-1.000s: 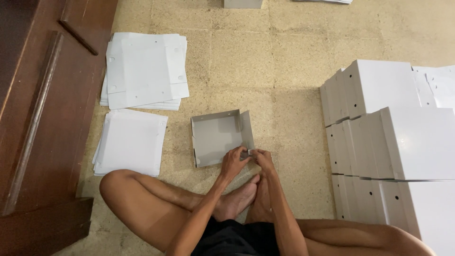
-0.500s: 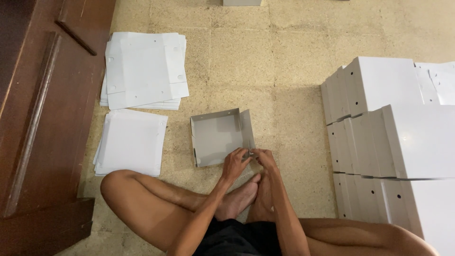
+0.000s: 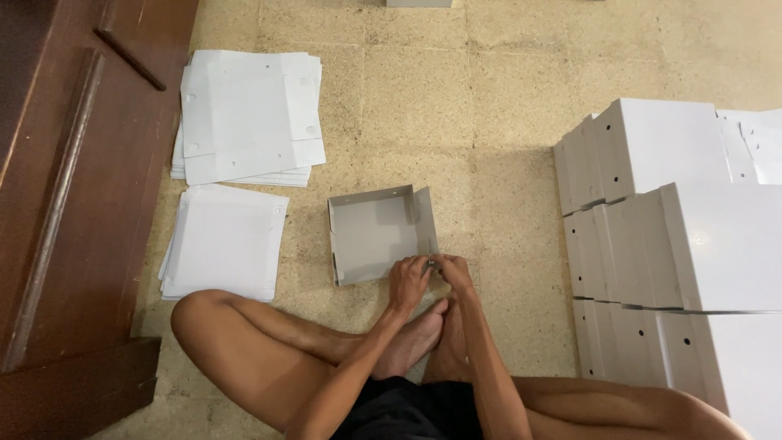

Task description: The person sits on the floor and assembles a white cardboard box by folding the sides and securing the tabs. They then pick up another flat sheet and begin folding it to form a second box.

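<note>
Matt grey cardboard tray [image 3: 375,232], smooth white card sheets [image 3: 244,114], rough speckled stone floor [image 3: 456,98], dark wood door [image 3: 73,187].

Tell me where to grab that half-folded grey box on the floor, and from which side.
Grip the grey box by its upright right wall, probably from above: that wall stands free with an open top edge. Both hands, left hand and right hand, are already at its near right corner.

A shallow grey cardboard box [image 3: 375,232] lies open-side up on the floor, its near right corner unfinished.
</note>
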